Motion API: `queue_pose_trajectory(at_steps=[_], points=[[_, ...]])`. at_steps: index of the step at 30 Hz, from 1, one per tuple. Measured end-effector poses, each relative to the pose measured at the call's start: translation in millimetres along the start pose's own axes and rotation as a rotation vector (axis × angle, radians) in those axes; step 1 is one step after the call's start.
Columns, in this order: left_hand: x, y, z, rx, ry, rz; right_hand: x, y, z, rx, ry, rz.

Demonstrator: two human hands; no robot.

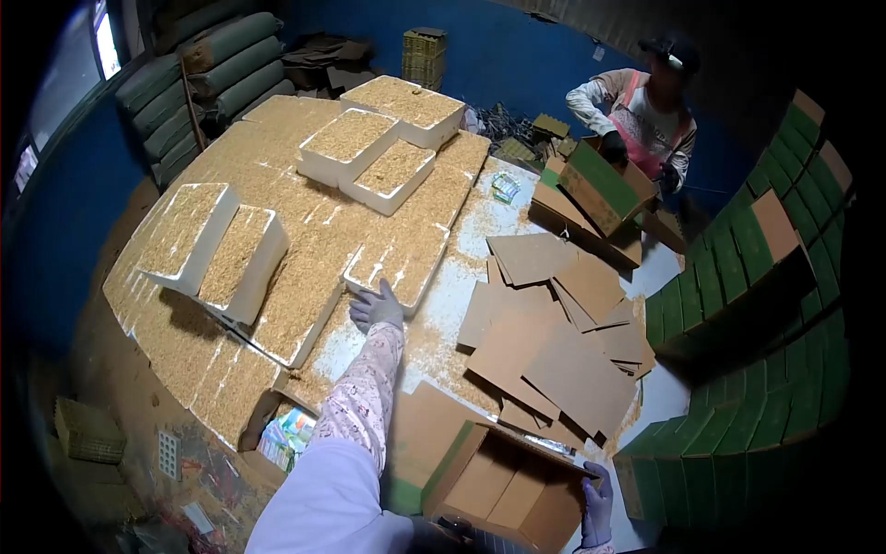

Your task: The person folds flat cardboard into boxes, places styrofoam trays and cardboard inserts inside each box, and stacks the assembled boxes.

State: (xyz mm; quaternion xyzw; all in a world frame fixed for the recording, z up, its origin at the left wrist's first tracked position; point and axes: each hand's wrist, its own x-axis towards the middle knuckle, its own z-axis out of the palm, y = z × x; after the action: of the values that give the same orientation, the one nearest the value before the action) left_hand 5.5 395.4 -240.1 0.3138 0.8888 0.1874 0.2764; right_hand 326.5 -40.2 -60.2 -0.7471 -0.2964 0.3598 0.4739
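My left hand [376, 307], in a pale purple glove, reaches out with its fingers spread over the near corner of a white foam box [399, 263]. Tan shavings or husks fill that box to the rim. At the bottom right, my gloved right hand [597, 499] grips the right edge of an open cardboard box [503, 482]. The inside of this box shows bare brown walls, and its outside has a green band. Between my arms lies a flat cardboard piece [429, 429].
More filled white boxes [388, 175] stand on the table's far and left side. Loose cardboard sheets [572, 369] lie at right, beside stacked green-and-brown cartons [724, 258]. A co-worker [646, 120] handles a carton [600, 189] across the table. Colourful packets [288, 436] sit near my left sleeve.
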Motion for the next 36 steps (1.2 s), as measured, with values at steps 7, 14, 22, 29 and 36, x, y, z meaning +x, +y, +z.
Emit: queue_pose_trajectory(at_steps=[7, 14, 22, 29, 36], points=[[-28, 34, 0, -0.565, 0.077, -0.084, 8, -8, 9, -0.004, 0.029, 0.105], [-38, -20, -112, -1.335, -0.745, -0.089, 6, -8, 2, -0.104, 0.028, -0.021], [-222, -38, -213, -0.947, -1.366, 0.101, 73, 30, -20, -0.063, -0.171, -0.118], [-313, -83, -182, -0.626, -1.293, 0.600, 85, 36, -28, 0.286, -0.243, -0.024], [-299, -142, -227, -0.406, -1.230, 0.580, 70, 59, -15, 0.002, -0.289, -0.116]])
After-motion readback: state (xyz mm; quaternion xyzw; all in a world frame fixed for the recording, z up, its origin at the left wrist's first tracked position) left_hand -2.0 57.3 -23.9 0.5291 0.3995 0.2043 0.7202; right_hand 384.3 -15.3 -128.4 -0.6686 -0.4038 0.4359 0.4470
